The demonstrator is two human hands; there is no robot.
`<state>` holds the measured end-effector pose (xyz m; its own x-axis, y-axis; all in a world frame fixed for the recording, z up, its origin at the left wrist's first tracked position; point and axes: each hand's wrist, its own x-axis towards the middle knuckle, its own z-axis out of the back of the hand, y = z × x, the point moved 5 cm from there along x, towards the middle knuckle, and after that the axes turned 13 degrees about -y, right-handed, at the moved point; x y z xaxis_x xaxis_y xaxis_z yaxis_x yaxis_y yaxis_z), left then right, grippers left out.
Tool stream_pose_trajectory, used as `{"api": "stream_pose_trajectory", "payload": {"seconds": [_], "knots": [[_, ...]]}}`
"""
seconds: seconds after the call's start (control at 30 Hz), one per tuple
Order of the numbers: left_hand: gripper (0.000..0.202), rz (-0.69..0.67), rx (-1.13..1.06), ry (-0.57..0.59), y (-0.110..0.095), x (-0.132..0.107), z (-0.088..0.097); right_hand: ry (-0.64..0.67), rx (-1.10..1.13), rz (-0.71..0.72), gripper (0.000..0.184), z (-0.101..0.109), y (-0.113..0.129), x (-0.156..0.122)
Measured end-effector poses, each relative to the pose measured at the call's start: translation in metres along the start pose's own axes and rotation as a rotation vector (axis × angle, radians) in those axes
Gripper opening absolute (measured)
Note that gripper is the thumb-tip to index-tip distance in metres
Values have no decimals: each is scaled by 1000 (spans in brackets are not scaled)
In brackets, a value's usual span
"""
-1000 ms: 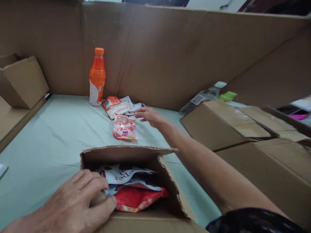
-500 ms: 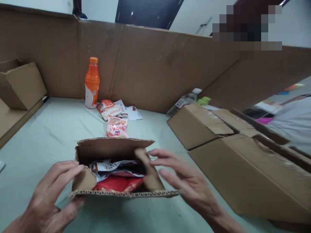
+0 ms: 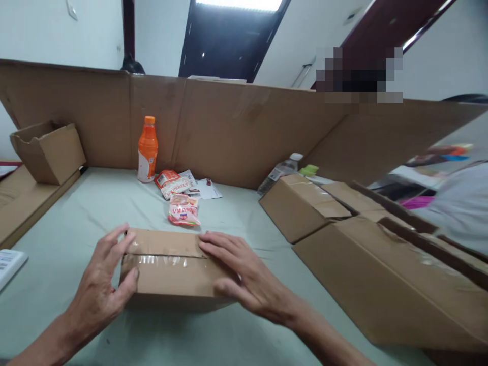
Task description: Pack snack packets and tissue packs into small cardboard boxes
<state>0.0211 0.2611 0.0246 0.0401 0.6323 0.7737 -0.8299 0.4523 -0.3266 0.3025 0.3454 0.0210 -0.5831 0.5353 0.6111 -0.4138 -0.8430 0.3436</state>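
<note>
A small cardboard box sits on the pale green cloth in front of me, its top flaps folded down and bits of shiny tape on them. Its contents are hidden. My left hand grips the left end, thumb at the front edge and fingers at the back corner. Across the right end lies my right hand, fingers over the top and thumb by the front edge, gripping it. Just behind the box is a pink snack packet, with a red-and-white snack bag beyond it.
An orange bottle stands by the cardboard wall. Larger cardboard boxes line the right side, a clear bottle behind them. An open carton is at the far left, a white object at the left edge. A person's sleeve shows at right.
The box stood open with red and white packets showing inside; now its flaps are down over them. My right hand has come onto the top. The view has tipped up.
</note>
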Motion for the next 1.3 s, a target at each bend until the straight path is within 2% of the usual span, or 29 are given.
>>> {"api": "stream_pose_trajectory", "payload": {"seconds": [0.07, 0.17, 0.37, 0.5, 0.6, 0.7, 0.87, 0.97, 1.1, 1.2, 1.3], "knots": [[36, -58, -73, 38, 1, -4, -4, 59, -46, 75, 72, -5, 7, -11], [34, -51, -132, 34, 8, -8, -7, 141, -88, 104, 86, -6, 10, -14], [35, -21, -139, -1, 21, -11, -13, 274, 35, 86, 92, -14, -4, 13], [36, 51, -144, 2, 20, -12, -13, 282, 54, 69, 92, -20, -4, 14], [43, 131, -189, 55, 16, -12, -17, 235, 45, 26, 92, -8, 3, 0], [52, 205, -287, 106, 14, -10, -29, 188, 19, -86, 92, 19, -1, -29], [50, 219, -276, 223, 28, -7, -72, 35, -203, -339, 75, 79, -45, -92], [49, 225, -183, 311, 45, -15, -104, -84, -408, -497, 72, 102, -84, -109], [49, 188, -91, 336, 63, -33, -131, -134, -710, -778, 72, 103, -139, -92], [47, 150, -79, 336, 67, -44, -136, -134, -873, -953, 66, 93, -177, -62], [45, 106, -70, 322, 67, -50, -136, -164, -944, -1030, 60, 85, -209, -35]]}}
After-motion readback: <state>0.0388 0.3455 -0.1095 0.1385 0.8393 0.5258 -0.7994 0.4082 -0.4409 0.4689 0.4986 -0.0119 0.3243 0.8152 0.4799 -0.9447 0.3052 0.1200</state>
